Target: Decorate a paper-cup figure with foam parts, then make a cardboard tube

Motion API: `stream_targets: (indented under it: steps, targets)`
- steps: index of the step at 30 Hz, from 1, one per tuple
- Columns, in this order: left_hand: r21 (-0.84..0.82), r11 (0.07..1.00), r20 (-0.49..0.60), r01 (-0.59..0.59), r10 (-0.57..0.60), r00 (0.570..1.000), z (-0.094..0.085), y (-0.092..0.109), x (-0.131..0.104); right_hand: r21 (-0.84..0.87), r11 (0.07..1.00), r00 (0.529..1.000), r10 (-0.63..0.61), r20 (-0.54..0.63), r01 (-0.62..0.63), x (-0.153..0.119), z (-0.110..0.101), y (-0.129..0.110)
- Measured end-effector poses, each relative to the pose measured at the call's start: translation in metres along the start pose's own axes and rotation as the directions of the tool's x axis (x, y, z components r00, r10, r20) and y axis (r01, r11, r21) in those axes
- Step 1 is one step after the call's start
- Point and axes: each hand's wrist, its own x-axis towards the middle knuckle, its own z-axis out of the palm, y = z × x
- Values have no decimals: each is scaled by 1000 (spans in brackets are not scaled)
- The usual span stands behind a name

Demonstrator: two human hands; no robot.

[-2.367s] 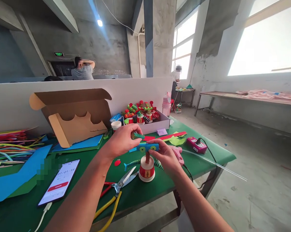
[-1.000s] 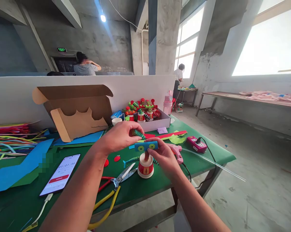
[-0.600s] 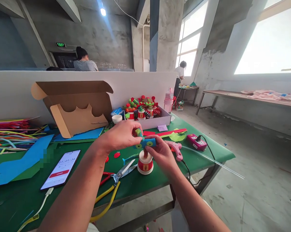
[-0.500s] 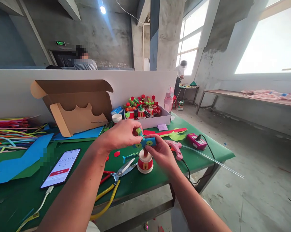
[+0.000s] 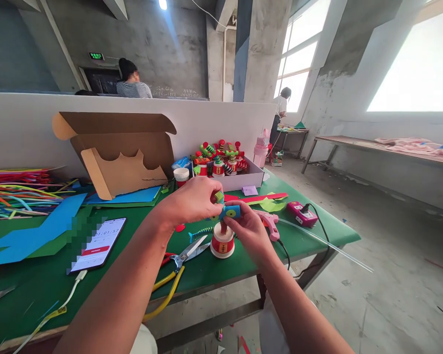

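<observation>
A small upside-down paper cup (image 5: 222, 244) with a red band stands near the table's front edge, a brown stem rising from its top. Above it, the thumb and fingers of my right hand (image 5: 248, 227) pinch a rolled blue piece with yellow-green rings (image 5: 232, 212). My left hand (image 5: 202, 200) is closed at the top, its fingertips on a small green block (image 5: 219, 197) with a teal coil under it. Fingers partly hide where the block and blue piece meet. A teal coiled strip (image 5: 202, 232) sticks out beside the cup. Scissors (image 5: 179, 260) with yellow handles lie left of it.
A tray (image 5: 256, 181) of similar finished cup figures stands behind my hands, beside a cardboard box (image 5: 129, 172). Right of my hands lies a pink glue gun (image 5: 270, 223) with its cord and a magenta power block (image 5: 301, 214). A phone (image 5: 98, 246) lies left.
Both hands keep their grip on the figure above the cup, with little movement. The view has tilted slightly downward and turned a little left.
</observation>
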Motion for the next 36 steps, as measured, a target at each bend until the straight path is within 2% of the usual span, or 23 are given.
stream_targets:
  steps: [15,23,36]
  targets:
    - [22,1000,-10,-1,2,1000,2,-1,1,-2,1000,1000,-4,-8,4,-2,0,-1]
    - [24,999,12,34,-35,999,3,2,1,10,1000,1000,1,6,-1,-1,-1,-1]
    - [11,1000,23,4,-4,1000,5,5,2,32,999,1000,-10,6,10,-2,-1,-1]
